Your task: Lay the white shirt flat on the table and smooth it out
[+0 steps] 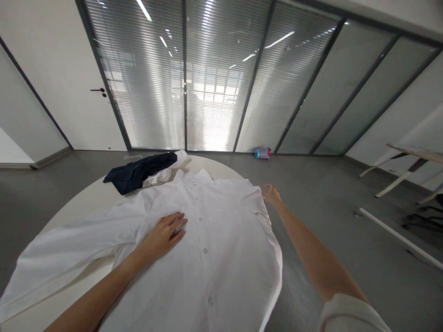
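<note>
A white button-up shirt (228,230) lies front up, spread over a round white table (74,207). Its collar points away from me, and one long sleeve stretches out to the left. My left hand (168,234) rests flat on the chest of the shirt, left of the button row, fingers spread a little. At the shirt's right shoulder, by the table's edge, my right hand (272,193) has its fingers curled in a pinch at the cloth. The sleeve on that side is not seen spread out.
Dark navy folded clothing (141,170) and a crumpled white cloth (162,177) lie at the table's far left. On the grey floor beyond is a blue and red basket-like object (263,153). A white pole (398,236) and a wooden-topped table (415,151) are at right.
</note>
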